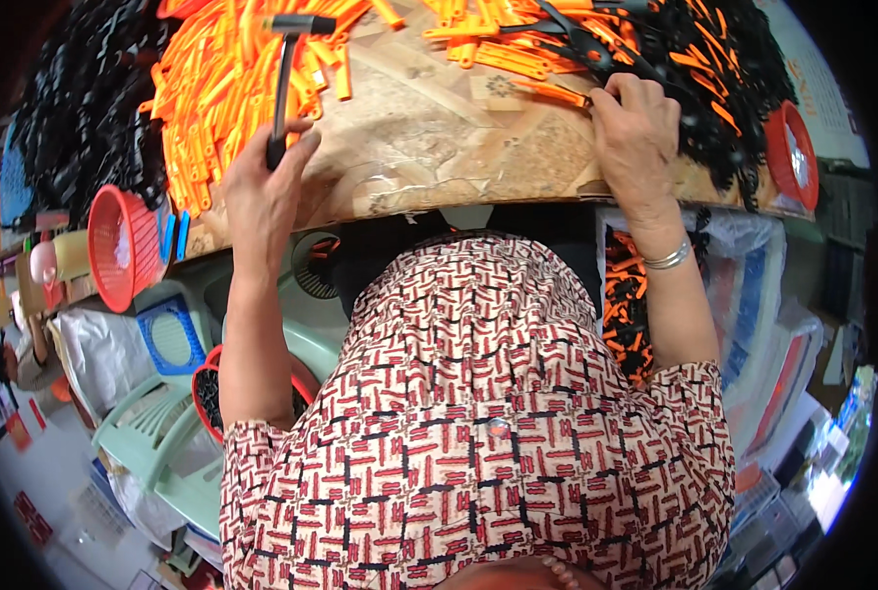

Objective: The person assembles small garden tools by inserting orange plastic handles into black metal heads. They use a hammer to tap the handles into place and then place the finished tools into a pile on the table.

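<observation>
My left hand (267,187) is closed round the black grip of a small hammer (283,93), its head up over the heap of orange plastic handles (232,88). At the right, my right hand (637,138) has its fingers pinched on the near end of an orange plastic handle (552,92) with a dark tip, low over the table (390,162). The fingers partly hide that tip. Just beyond this hand lie more orange handles (508,59) and a black tool with two arms (581,41).
Heaps of black parts lie at the far left (85,118) and the right (744,69). Red baskets stand at the left (124,251) and right (791,157) table ends. Below the edge are a crate of orange and black pieces (624,305) and a green plastic chair (153,423).
</observation>
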`<state>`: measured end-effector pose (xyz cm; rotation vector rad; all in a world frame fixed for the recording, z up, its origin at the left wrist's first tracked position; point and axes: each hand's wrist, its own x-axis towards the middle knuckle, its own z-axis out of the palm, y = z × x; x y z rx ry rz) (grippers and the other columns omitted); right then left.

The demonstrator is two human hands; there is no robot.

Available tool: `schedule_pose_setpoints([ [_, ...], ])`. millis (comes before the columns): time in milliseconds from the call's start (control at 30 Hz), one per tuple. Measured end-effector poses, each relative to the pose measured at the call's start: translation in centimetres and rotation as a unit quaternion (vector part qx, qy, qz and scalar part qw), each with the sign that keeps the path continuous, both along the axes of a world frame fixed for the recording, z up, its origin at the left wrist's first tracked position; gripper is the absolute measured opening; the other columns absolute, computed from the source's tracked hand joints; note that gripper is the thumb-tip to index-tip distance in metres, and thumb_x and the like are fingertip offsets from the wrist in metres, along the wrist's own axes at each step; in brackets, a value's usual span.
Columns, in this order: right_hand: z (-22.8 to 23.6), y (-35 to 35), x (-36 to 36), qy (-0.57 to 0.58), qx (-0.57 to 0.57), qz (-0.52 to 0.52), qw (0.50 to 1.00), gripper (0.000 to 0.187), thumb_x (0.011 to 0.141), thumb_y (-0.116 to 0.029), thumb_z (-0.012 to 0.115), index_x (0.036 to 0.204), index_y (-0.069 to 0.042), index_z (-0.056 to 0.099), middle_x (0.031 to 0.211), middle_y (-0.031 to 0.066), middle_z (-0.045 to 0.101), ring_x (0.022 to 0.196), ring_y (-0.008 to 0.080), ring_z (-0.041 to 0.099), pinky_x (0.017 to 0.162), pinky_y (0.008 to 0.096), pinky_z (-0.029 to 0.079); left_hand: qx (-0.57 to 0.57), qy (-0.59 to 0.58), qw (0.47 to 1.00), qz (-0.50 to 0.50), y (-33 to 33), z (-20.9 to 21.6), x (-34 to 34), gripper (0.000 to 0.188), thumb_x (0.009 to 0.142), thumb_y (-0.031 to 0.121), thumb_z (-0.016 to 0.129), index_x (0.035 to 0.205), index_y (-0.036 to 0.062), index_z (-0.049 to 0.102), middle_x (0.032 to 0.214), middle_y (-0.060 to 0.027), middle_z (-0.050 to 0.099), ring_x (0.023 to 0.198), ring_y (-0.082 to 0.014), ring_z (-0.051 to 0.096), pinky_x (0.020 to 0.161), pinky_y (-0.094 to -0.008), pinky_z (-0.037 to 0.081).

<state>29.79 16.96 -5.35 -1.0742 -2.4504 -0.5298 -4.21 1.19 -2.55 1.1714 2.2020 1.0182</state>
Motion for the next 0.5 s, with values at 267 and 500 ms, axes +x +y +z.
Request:
schedule_pose_setpoints([
  [267,2.3,0.9,-0.2,0.484,-0.366,0.145,0.781,0.011,0.096,-0.013,0.071,0.100,-0.004,0.077,0.109,0.0023,0.074,0.103,0.0133,0.066,0.091,0.0270,0.048,-0.050,0.307,0.946,-0.085,7.5,-2.0,0.1,0.040,0.092,0.042,0.073,0.106,0.0052,0.076,0.082,-0.0188,0.071,0.075,-0.0316,0.069,0.070,-0.0419,0.052],
  [500,2.6,-4.7,-1.2,0.519,-0.462,0.101,0.712,0.016,0.100,-0.010,0.066,0.109,0.001,0.072,0.087,0.0048,0.074,0.081,0.0068,0.066,0.076,0.0228,0.052,-0.066,0.221,0.960,-0.157,8.4,-2.1,0.7,0.040,0.090,0.042,0.076,0.099,0.0025,0.073,0.076,-0.0179,0.068,0.071,-0.0315,0.066,0.068,-0.0425,0.050],
])
